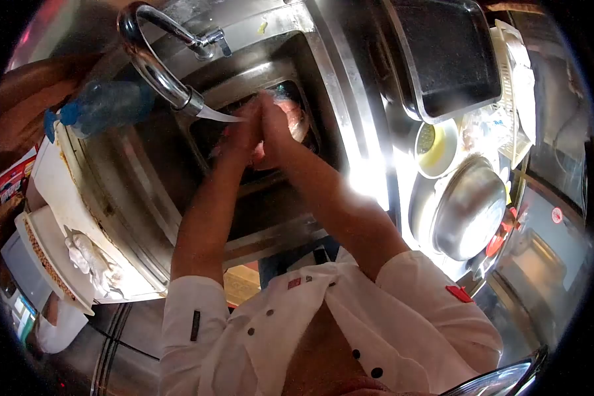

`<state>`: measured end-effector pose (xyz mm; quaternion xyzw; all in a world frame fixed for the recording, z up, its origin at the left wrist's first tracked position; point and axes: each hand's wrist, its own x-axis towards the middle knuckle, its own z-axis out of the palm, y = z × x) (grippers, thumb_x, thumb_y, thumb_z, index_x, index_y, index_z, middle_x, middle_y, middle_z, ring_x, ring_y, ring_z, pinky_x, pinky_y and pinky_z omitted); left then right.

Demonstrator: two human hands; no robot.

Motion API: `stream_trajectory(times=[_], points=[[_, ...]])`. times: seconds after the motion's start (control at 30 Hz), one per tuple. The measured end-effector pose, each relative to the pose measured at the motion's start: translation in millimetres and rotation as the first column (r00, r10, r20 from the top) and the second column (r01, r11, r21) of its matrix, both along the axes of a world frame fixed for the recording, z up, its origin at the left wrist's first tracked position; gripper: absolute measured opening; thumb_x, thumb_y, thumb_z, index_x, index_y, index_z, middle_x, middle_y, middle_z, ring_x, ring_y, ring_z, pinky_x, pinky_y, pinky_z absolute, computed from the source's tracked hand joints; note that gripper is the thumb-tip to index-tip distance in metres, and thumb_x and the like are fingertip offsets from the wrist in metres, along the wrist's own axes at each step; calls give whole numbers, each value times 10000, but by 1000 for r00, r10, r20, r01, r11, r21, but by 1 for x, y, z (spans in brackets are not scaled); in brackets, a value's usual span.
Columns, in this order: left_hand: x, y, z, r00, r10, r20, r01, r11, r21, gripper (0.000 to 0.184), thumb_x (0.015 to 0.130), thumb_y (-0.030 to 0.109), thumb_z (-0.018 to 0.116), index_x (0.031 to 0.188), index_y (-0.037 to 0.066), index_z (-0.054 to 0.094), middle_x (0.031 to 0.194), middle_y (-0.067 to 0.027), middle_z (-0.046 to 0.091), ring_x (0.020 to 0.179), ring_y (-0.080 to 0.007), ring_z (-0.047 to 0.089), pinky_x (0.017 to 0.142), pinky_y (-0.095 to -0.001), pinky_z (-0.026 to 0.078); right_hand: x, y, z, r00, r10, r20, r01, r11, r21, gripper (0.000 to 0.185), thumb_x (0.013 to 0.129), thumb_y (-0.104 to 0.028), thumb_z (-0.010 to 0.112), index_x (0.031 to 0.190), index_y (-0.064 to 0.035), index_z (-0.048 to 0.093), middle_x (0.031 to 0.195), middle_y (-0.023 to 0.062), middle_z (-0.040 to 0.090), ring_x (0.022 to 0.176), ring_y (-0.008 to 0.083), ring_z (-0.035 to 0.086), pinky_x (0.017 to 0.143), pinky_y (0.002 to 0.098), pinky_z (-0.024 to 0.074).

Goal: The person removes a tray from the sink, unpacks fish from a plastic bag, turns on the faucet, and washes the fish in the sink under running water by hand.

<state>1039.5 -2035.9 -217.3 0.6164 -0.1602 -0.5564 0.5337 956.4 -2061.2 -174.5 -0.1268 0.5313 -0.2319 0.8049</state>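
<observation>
My left hand [247, 125] and my right hand [274, 122] are pressed together over the sink basin [165, 158], low under a running tap [153, 63]. A stream of water [218, 115] runs from the spout onto them. Their fingers look closed against each other, but the tips are blurred, and I cannot see whether anything lies between them. Beneath and behind the hands is a shiny pinkish-red mass [299, 122] in the basin, partly covered by them. Its kind cannot be made out.
A clear plastic bottle with a blue cap [102, 109] lies left of the basin. A crumpled whitish cloth [89, 261] rests on the left counter. To the right are a dark rectangular pan [449, 56], a cup with yellow inside [435, 148] and a metal bowl [470, 208].
</observation>
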Motion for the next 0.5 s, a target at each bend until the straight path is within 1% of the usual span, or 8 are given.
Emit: stream_trajectory(times=[0.1, 0.17, 0.2, 0.23, 0.27, 0.33, 0.43, 0.5], points=[[4, -15, -12, 879, -63, 473, 104, 993, -61, 322, 979, 265, 522, 1153, 4, 596, 1168, -107, 610, 1050, -221, 584, 890, -344, 496, -1, 10, 41, 981, 106, -161, -140, 966, -218, 678, 916, -437, 544, 1347, 56, 371, 1278, 213, 511, 1140, 318, 521, 958, 429, 429], [3, -16, -6, 785, -80, 614, 154, 986, -68, 325, 980, 262, 521, 1160, 1, 591, 1192, -115, 608, 1073, -230, 585, 902, -346, 495, -3, 9, 40, 993, 107, 44, -98, 980, -171, 537, 903, -347, 594, 1270, 10, 433, 1168, 166, 565, 1053, 280, 561, 901, 406, 464], [-1, -10, 7, 977, 183, 113, -170, 979, -117, 326, 982, 239, 515, 1193, -4, 564, 1243, -133, 586, 1133, -257, 564, 950, -362, 476, -3, 10, 36, 984, 101, 148, -79, 987, -143, 468, 896, -302, 618, 1231, -13, 465, 1112, 142, 592, 1010, 262, 581, 872, 395, 482], [-5, -5, 21, 809, 423, -408, -459, 888, 11, 332, 983, 216, 509, 1226, -9, 537, 1293, -152, 565, 1193, -285, 543, 998, -378, 457, -4, 9, 32, 964, 91, 252, -63, 991, -115, 403, 890, -257, 643, 1192, -35, 496, 1057, 119, 619, 966, 243, 601, 843, 383, 500], [-12, 0, 28, 813, 417, -406, -452, 892, 9, 332, 983, 216, 509, 1226, -9, 537, 1293, -152, 565, 1193, -285, 543, 998, -378, 457, -5, 7, 29, 933, 78, 351, -50, 995, -88, 341, 883, -211, 667, 1154, -58, 527, 1002, 95, 646, 923, 224, 621, 815, 372, 517], [-23, 12, 39, 541, 321, -777, -534, 845, -23, 353, 983, 181, 496, 1291, 10, 488, 1324, -163, 548, 1246, -306, 512, 1063, -401, 408, -6, -3, 19, 933, 98, 347, -51, 988, -143, 319, 875, -178, 675, 1134, -43, 546, 1000, 88, 637, 921, 205, 619, 801, 337, 516], [-31, 21, 45, 607, 227, -762, -508, 848, -153, 373, 987, 159, 468, 1335, 24, 462, 1332, -163, 544, 1255, -305, 501, 1085, -410, 375, -8, -16, 10, 921, 171, 351, -90, 967, -237, 200, 923, -212, 629, 991, -29, 586, 925, 71, 654, 890, 198, 636, 783, 326, 529], [-38, 26, 59, 681, 291, -672, -461, 883, -85, 362, 985, 154, 462, 1308, -7, 495, 1329, -174, 546, 1253, -303, 503, 1075, -410, 387, -7, -21, -7, 920, 116, 375, -153, 986, 70, 242, 933, -276, 620, 867, -46, 588, 801, 66, 635, 764, 203, 623, 689, 334, 526]])
